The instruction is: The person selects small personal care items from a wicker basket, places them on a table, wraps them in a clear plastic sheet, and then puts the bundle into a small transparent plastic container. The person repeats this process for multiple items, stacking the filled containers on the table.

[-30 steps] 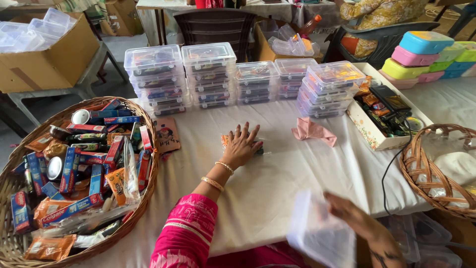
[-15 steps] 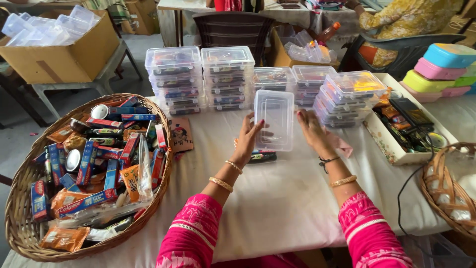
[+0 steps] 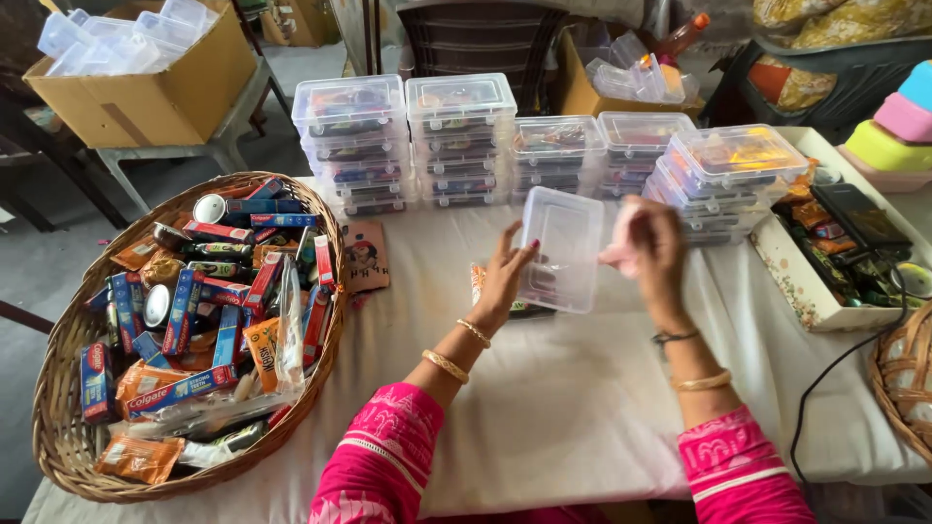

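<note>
Now the left hand point(image 3: 502, 281) grips a clear, rigid plastic box point(image 3: 561, 248), tilted lower than before; the right hand point(image 3: 652, 245) apparently pinches soft pink cloth point(image 3: 619, 254).

Small packing workshop, stacked filled plastic boxes point(image 3: 456, 136), basket of toiletries point(image 3: 184, 320), cartons point(image 3: 146, 78)

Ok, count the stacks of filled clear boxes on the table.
5, in one row: leftmost stack, second stack, lower third stack, fourth stack, rightmost stack. Others may hide behind them.
</note>
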